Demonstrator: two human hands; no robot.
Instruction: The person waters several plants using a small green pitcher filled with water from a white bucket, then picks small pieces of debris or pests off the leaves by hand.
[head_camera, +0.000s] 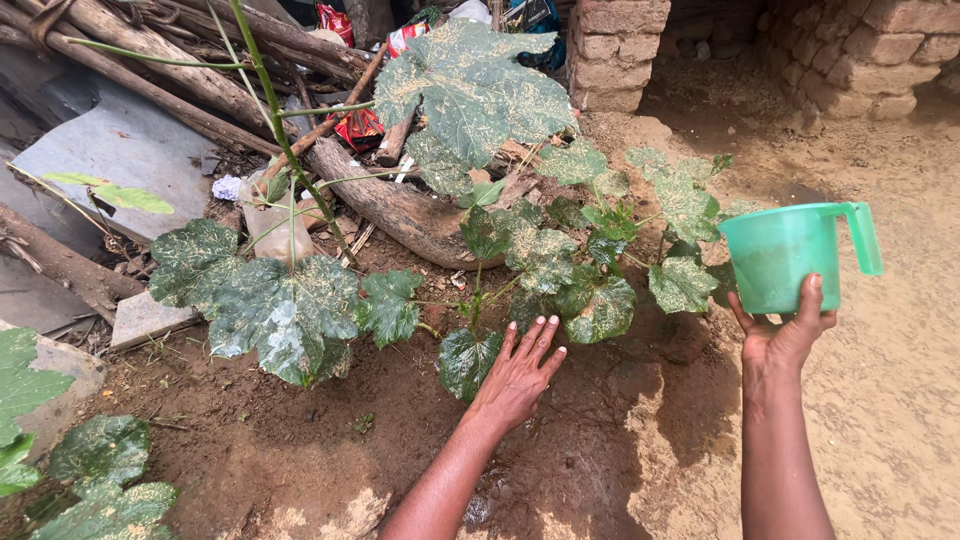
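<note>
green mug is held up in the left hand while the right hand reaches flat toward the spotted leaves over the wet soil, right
Not quite: the hands are swapped. In the head view the green mug is held up in the right hand, while the left hand reaches flat toward the spotted leaves over the wet soil.

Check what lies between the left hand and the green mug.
In the head view, between the left hand and the green mug lie mottled plant leaves over wet soil.
</note>
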